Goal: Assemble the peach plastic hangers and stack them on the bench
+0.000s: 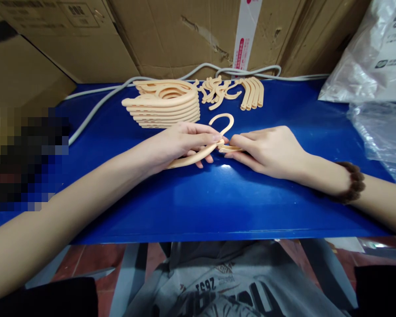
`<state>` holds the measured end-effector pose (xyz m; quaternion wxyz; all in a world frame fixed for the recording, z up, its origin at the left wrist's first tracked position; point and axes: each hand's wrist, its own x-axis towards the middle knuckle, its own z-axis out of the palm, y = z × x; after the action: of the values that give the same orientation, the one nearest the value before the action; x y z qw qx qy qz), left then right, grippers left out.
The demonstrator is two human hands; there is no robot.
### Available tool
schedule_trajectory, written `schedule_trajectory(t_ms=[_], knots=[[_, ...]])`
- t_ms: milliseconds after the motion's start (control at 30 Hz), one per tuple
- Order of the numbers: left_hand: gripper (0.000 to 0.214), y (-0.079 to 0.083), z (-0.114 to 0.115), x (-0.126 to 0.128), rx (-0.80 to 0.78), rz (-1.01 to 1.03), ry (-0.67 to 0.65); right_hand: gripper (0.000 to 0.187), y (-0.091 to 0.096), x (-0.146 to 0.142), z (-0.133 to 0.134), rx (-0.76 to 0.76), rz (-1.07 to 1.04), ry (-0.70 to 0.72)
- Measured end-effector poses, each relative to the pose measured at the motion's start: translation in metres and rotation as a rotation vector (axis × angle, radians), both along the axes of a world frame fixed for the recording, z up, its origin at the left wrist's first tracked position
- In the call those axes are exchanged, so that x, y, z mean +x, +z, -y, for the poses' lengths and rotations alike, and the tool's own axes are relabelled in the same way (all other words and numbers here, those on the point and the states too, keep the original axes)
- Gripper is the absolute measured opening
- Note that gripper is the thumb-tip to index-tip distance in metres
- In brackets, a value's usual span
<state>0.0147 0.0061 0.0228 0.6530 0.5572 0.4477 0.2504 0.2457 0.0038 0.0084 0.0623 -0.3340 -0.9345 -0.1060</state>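
Note:
Between both hands, over the blue tabletop, is a cream plastic clothes hanger (194, 159) with its curved hook upright. My left hand (191, 138) is closed on its left arm, thumb on top by the joint under the hook. My right hand (262, 147) pinches a shorter hanger arm (230, 149) on the right side, its tip at that same joint. Whether the two parts are locked together I cannot tell. Behind my left hand lies a stack of folded cream hangers (165, 105). Loose hooks (214, 91) and several curved arm pieces (252, 93) rest to its right.
Cardboard boxes (185, 39) line the back of the blue table (198, 207). A pale cable (100, 108) runs along their base. Clear and white plastic bags (359, 61) lie at the right. The table's front edge is close to my body.

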Motion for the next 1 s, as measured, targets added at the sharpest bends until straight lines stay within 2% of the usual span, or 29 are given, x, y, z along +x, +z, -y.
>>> schedule_trajectory(t_ms=[200,800,1000], knots=[[0.011,-0.0017,-0.0006,-0.0013,0.015,0.010,-0.011,0.059,0.0007,-0.0014,0.0007,0.017,0.002,-0.012],[0.010,-0.0019,-0.0020,-0.0027,-0.024,-0.023,0.011,0.049,0.0018,-0.0010,0.0024,-0.031,0.017,-0.021],[0.009,0.0010,0.0007,-0.0004,0.016,-0.056,0.024,0.048,0.0033,-0.0012,0.0028,-0.042,0.028,-0.017]])
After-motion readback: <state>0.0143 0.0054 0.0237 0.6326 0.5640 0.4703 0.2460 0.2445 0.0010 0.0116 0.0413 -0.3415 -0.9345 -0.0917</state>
